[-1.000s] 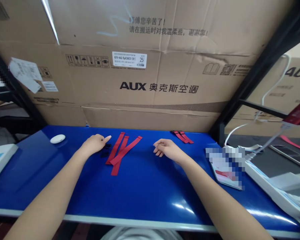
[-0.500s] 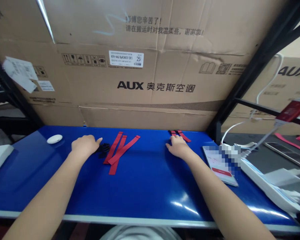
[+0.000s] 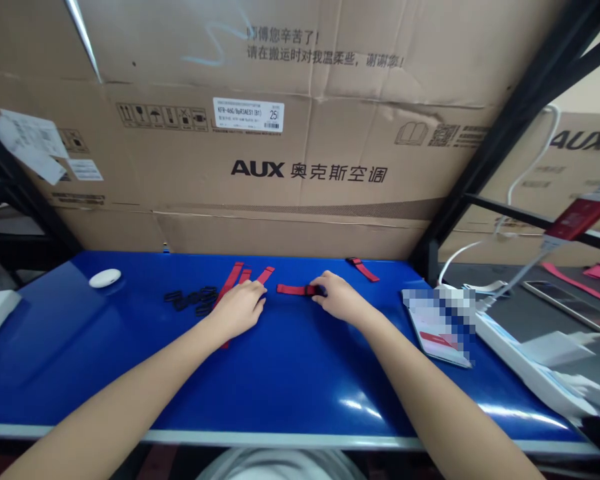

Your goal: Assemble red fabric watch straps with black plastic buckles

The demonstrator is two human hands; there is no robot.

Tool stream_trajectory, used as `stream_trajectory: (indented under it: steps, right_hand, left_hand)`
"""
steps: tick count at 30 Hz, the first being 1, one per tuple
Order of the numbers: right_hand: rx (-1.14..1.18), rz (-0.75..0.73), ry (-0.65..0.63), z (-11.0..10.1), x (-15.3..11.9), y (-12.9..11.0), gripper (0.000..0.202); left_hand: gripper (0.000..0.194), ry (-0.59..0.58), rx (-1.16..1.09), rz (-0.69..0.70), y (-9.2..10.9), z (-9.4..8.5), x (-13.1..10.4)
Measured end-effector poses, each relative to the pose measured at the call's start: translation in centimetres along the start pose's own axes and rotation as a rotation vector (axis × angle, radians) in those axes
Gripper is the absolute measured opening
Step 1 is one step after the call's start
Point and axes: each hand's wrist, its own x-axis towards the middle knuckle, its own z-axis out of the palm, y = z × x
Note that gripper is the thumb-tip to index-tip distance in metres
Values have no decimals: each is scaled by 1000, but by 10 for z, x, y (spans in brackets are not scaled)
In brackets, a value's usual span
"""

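My right hand (image 3: 337,295) pinches the black-buckle end of a red strap (image 3: 293,290), which stretches left across the blue table. The fingers hide part of the black buckle (image 3: 310,291). My left hand (image 3: 241,308) is just left of that strap's free end, with thumb and fingers slightly apart and nothing visible between them. Beneath and behind it lie several loose red straps (image 3: 229,285), partly covered by the hand. A small group of black plastic buckles (image 3: 193,298) sits to the left of them.
Another red strap with a black buckle (image 3: 365,269) lies at the back. A white oval object (image 3: 105,278) is at the left. On the right are a phone (image 3: 437,333) and a white power strip (image 3: 525,363). A large cardboard box (image 3: 280,230) stands behind the table.
My left hand has moved right from the black buckles to the loose straps. My right hand has drawn one buckled strap away from the back pair, toward me and left.
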Motion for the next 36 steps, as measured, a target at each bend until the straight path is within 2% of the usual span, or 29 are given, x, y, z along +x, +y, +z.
stream_trajectory:
  steps: [4, 7, 10, 14, 21, 23, 27, 31, 36]
  right_hand:
    - [123, -106, 45, 11, 1, -12, 24]
    - [194, -188, 55, 14, -1, -25, 21]
    - [288, -248, 34, 16, -1, -31, 21]
    - [396, -252, -11, 22, 2, -29, 22]
    - [505, -292, 4, 22, 4, -27, 19]
    - [577, -309, -30, 19, 4, -28, 15]
    - [734, -305, -127, 15, 5, -29, 15]
    - [892, -250, -145, 10, 4, -32, 16]
    - [801, -240, -126, 7, 2, -38, 21]
  left_hand:
    - [27, 55, 100, -112, -5, 1, 2]
    - [37, 85, 31, 10, 1, 0, 4]
    - [42, 38, -103, 148, 11, 3, 6]
    - [26, 7, -189, 171, 17, 6, 9]
    - [24, 54, -226, 240, 12, 6, 9]
    - [23, 67, -227, 273, 13, 5, 8]
    - [20, 132, -231, 367, 18, 1, 6]
    - [22, 222, -232, 388, 20, -1, 5]
    - [20, 250, -202, 393, 19, 1, 6]
